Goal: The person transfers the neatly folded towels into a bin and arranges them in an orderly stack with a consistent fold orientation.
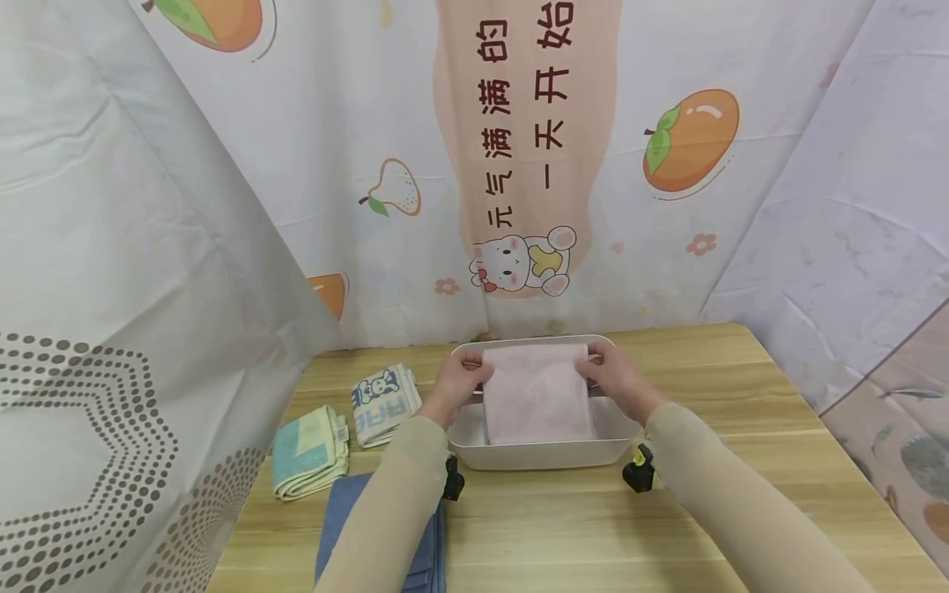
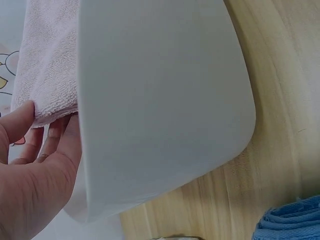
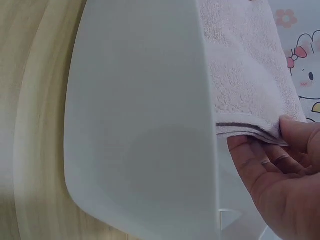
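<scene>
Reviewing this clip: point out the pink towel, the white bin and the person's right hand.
Pink towel [image 1: 539,397]: head view, middle of its broad face.
White bin [image 1: 544,456]: head view, outside of its near wall.
Right hand [image 3: 287,182]: right wrist view, middle of the visible hand.

In front of you stands a table [image 1: 534,527] with a light wood grain, its far edge close to a white hanging cloth [image 1: 393,99] printed with orange fruits, a cartoon animal and dark-red Chinese characters. On your left you have a pale, creased sheet [image 1: 148,231] with brown dots; on your right, a faintly patterned whitish one [image 1: 845,222]. Your light is soft.
</scene>
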Tool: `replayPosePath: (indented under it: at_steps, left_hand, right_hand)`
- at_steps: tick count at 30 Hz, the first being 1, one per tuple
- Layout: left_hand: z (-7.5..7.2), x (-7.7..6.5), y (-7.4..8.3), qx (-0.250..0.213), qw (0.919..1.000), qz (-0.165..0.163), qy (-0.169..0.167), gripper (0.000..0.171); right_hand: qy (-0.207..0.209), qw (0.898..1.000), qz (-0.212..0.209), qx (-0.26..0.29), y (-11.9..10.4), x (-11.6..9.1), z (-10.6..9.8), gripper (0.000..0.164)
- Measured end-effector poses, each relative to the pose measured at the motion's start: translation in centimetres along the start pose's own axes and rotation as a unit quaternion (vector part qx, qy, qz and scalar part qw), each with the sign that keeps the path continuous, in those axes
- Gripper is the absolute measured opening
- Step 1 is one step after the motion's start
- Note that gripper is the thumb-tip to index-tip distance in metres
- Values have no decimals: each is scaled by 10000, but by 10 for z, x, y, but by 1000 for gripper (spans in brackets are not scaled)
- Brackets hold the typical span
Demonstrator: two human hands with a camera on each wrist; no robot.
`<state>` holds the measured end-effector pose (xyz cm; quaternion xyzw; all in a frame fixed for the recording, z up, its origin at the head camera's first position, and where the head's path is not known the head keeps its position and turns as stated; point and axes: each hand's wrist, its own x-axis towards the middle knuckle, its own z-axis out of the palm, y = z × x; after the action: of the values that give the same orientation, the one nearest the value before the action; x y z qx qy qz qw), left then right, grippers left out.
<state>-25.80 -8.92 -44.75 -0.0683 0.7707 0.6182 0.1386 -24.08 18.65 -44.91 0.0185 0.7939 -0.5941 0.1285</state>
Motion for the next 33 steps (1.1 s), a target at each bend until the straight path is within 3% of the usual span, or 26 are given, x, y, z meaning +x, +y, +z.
replayPosePath:
  at_steps: [19,33]
  left_hand:
    - [4,-7,-4,283,9992,-284,-74,28]
    - [6,-2,-10,326,9979,-556,-105,44]
  right_hand:
    - [-314,9993,220,-9,7,-2,4,36]
    - [-511,9979,377,161,10,-4,6,56]
